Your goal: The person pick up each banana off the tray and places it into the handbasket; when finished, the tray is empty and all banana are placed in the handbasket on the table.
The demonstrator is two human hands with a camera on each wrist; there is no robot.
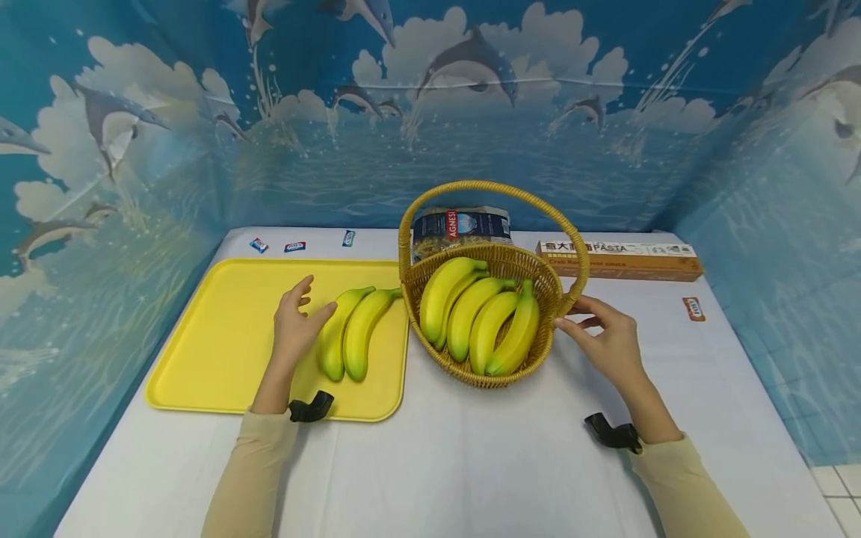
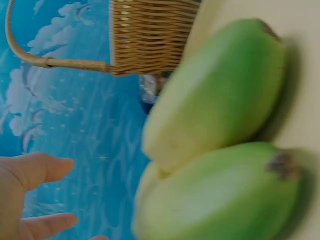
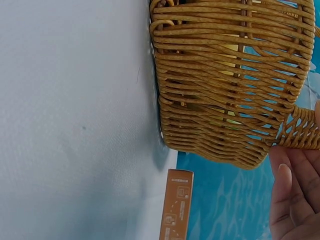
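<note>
My left hand (image 1: 296,321) is held over the yellow tray (image 1: 229,336), its fingers apart and holding nothing, just left of two bananas (image 1: 363,332). In the left wrist view these bananas (image 2: 215,95) look large and close, their ends greenish. A wicker basket (image 1: 494,381) with a tall hooped handle (image 1: 494,187) stands right of the tray, with several bananas (image 1: 471,317) lying in it. At the basket's right side my right hand (image 1: 608,340) pinches the foot of the handle between thumb and fingers. The right wrist view shows the fingers against the woven handle base (image 3: 300,127).
Behind the basket stands a pasta bag (image 1: 464,228). A long brown pasta box (image 1: 622,261) lies at the back right, with a small brown packet (image 1: 693,308) nearer. Small wrapped packets (image 1: 294,246) lie behind the tray. A dolphin-print curtain (image 1: 444,134) borders the table.
</note>
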